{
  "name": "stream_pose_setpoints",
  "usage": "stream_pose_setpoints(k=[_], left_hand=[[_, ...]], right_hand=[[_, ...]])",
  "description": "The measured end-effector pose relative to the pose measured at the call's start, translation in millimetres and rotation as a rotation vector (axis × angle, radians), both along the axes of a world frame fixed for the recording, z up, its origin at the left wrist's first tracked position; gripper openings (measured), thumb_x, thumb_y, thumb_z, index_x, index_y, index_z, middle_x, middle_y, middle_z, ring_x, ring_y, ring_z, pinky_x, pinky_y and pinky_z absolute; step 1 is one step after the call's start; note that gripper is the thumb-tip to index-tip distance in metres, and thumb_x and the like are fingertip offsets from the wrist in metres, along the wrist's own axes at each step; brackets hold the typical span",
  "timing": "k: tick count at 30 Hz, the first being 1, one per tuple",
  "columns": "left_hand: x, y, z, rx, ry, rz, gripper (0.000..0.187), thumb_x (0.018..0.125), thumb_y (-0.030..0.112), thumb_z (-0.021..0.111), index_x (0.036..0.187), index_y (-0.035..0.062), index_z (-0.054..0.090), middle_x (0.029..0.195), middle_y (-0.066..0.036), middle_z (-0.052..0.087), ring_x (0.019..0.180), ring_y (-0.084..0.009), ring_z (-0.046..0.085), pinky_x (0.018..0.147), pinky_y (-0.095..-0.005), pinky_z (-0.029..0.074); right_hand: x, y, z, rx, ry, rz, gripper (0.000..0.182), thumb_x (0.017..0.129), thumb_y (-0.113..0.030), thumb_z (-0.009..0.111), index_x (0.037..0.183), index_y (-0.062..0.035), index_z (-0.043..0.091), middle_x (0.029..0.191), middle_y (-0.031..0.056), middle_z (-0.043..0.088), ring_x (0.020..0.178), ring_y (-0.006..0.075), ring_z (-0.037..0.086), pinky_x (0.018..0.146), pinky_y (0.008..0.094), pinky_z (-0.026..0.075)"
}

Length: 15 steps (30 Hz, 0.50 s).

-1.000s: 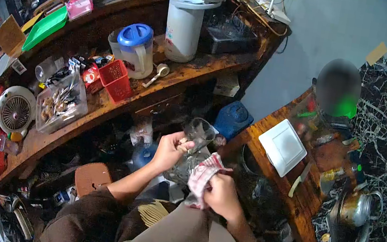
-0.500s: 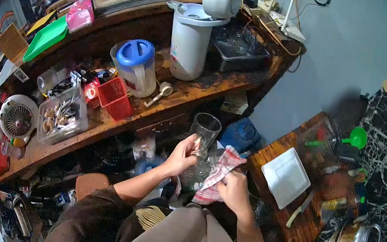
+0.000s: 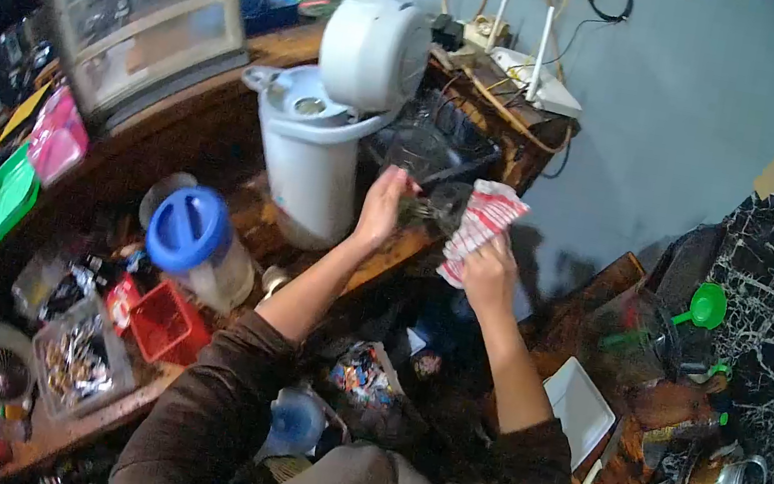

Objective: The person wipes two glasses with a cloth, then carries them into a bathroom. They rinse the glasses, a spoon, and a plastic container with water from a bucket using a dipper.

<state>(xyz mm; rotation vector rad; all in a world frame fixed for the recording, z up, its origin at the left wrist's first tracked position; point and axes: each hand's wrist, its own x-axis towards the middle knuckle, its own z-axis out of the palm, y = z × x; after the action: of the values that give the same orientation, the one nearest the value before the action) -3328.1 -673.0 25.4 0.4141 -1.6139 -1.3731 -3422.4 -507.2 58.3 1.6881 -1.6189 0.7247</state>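
My left hand is raised to the counter's far end, its fingers closed on a clear drinking glass. The glass is faint against the black tray behind it. Beside it, my right hand grips a red-and-white checked cloth, bunched upward. Another clear glass piece shows between the cloth and my left fingers, blurred. Just left of my left hand stands a tall white thermos dispenser with its lid tipped up.
A blue-lidded pitcher, a red basket and a clear plastic box line the counter to the left. On the right, a wooden table holds a white tray, a knife and a green funnel.
Both hands have moved up and forward from in front of my body to the black tray, carrying the glass and cloth. The view has shifted toward the counter.
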Motion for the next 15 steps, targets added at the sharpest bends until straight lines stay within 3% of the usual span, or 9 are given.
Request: stream_pose_setpoints(k=[2,3,7,8,9,11,13,15], left_hand=[[-15,-26,10,-0.161,-0.024,0.076,0.030,0.087,0.028,0.035,0.076,0.0018,0.047,0.074,-0.004,0.046,0.075,-0.0146,0.044,0.072,-0.0269,0.034],[-32,-44,-4,-0.031,0.130,0.022,0.025,0.085,0.024,0.037,0.076,0.0029,0.047,0.074,-0.003,0.043,0.075,-0.0140,0.042,0.072,-0.0265,0.032],[-61,-78,-22,0.243,0.236,0.060,0.023,0.085,0.028,0.040,0.078,0.0070,0.047,0.074,0.000,0.041,0.073,-0.0125,0.039,0.071,-0.0250,0.030],[-65,-80,-23,0.320,0.279,0.085,0.024,0.085,0.032,0.041,0.081,0.0090,0.047,0.075,0.001,0.040,0.072,-0.0120,0.038,0.072,-0.0245,0.029],[-69,-89,-29,0.318,0.275,0.075,0.024,0.085,0.032,0.041,0.081,0.0090,0.047,0.075,0.001,0.040,0.072,-0.0120,0.038,0.072,-0.0245,0.029],[-78,-112,-46,0.168,0.167,0.102,0.026,0.085,0.035,0.041,0.081,0.0095,0.045,0.075,0.002,0.040,0.073,-0.0113,0.038,0.074,-0.0238,0.029],[-78,-100,-26,0.235,0.142,0.112,0.027,0.086,0.034,0.040,0.077,0.0088,0.045,0.074,0.002,0.040,0.073,-0.0113,0.038,0.071,-0.0252,0.030],[-77,-82,4,0.613,0.343,-0.005,0.028,0.086,0.032,0.039,0.072,0.0087,0.045,0.072,0.001,0.041,0.070,-0.0116,0.039,0.068,-0.0262,0.031]], right_hand=[[-22,-33,-7,-0.050,0.019,-0.009,0.024,0.060,-0.008,0.055,0.083,-0.0021,0.061,0.093,0.0093,0.057,0.098,0.0250,0.048,0.088,0.0407,0.036],[-31,-46,-13,-0.034,0.026,-0.036,0.025,0.060,-0.007,0.056,0.084,-0.0015,0.061,0.094,0.0099,0.057,0.099,0.0256,0.048,0.088,0.0407,0.036],[-48,-88,-29,-0.114,-0.088,-0.040,0.026,0.058,-0.004,0.056,0.084,-0.0016,0.060,0.095,0.0097,0.057,0.098,0.0255,0.048,0.088,0.0395,0.037],[-55,-97,-34,-0.104,-0.062,0.006,0.027,0.058,-0.004,0.056,0.085,-0.0026,0.060,0.096,0.0086,0.056,0.096,0.0242,0.049,0.084,0.0374,0.040],[-56,-107,-37,-0.097,-0.037,-0.038,0.018,0.062,-0.001,0.051,0.077,-0.0020,0.061,0.095,0.0081,0.057,0.093,0.0238,0.052,0.072,0.0325,0.046],[-61,-130,-40,-0.073,-0.004,-0.045,0.012,0.062,-0.004,0.052,0.071,-0.0053,0.060,0.089,0.0063,0.058,0.087,0.0219,0.053,0.067,0.0325,0.047],[-64,-152,-41,-0.056,0.012,-0.068,0.011,0.062,-0.007,0.052,0.070,-0.0079,0.060,0.086,0.0066,0.058,0.083,0.0201,0.054,0.064,0.0318,0.046],[-72,-172,-39,0.381,-0.033,-0.221,0.015,0.064,-0.008,0.052,0.074,-0.0055,0.063,0.077,0.0080,0.059,0.082,0.0211,0.054,0.068,0.0343,0.046]])
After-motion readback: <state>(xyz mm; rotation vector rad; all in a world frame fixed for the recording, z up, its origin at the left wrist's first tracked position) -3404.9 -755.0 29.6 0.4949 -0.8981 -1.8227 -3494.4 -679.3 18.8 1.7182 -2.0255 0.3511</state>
